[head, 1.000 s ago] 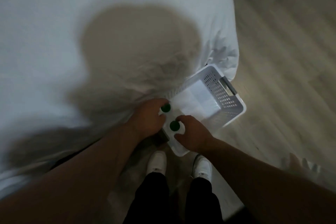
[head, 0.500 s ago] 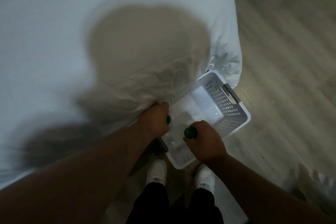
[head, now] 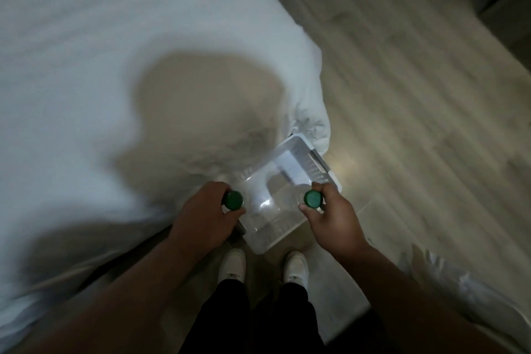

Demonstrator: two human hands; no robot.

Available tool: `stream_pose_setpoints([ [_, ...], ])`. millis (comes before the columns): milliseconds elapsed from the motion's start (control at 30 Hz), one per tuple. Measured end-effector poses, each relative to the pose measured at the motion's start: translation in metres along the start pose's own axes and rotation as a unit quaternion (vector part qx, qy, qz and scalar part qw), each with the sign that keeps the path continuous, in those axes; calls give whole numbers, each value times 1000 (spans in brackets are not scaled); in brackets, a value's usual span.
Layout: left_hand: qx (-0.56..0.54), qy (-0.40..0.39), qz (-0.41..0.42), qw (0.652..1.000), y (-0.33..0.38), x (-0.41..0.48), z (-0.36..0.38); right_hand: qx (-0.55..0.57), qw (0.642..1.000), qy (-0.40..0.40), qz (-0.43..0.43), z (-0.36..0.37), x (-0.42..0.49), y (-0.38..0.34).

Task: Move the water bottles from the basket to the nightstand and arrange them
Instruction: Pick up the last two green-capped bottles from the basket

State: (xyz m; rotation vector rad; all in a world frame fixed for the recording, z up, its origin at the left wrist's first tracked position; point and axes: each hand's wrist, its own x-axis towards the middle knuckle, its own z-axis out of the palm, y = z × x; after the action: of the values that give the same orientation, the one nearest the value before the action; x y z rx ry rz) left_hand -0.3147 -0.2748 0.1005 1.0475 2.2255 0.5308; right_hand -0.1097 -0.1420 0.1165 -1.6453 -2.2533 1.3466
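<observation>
Two green-capped water bottles gripped by their necks over the basket, one in each hand.

The left hand has its fingers curled round the neck of the left bottle above the basket's near left corner. The right hand pinches the right bottle just under its cap, above the basket's right side. Both clear bodies hang down blurred, so I cannot tell whether their bases are out of the basket. The basket sits on the floor, against the bed, and appears otherwise to hold no bottles. The task looks barely begun. The nightstand is out of view, so carrying, setting down and arranging all remain.
</observation>
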Motion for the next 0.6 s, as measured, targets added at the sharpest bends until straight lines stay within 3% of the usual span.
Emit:
stream_pose_setpoints([
  [400,-72,130,45,988,100,-88,-159,-2,1000,0,-27,-91,-111,-154],
  [500,-117,162,62,978,109,-109,-198,-11,999,-7,-46,-112,-130,-189],
  [600,-250,187,19,950,122,-139,-231,-20,997,-8,-72,-126,-148,-214],
])
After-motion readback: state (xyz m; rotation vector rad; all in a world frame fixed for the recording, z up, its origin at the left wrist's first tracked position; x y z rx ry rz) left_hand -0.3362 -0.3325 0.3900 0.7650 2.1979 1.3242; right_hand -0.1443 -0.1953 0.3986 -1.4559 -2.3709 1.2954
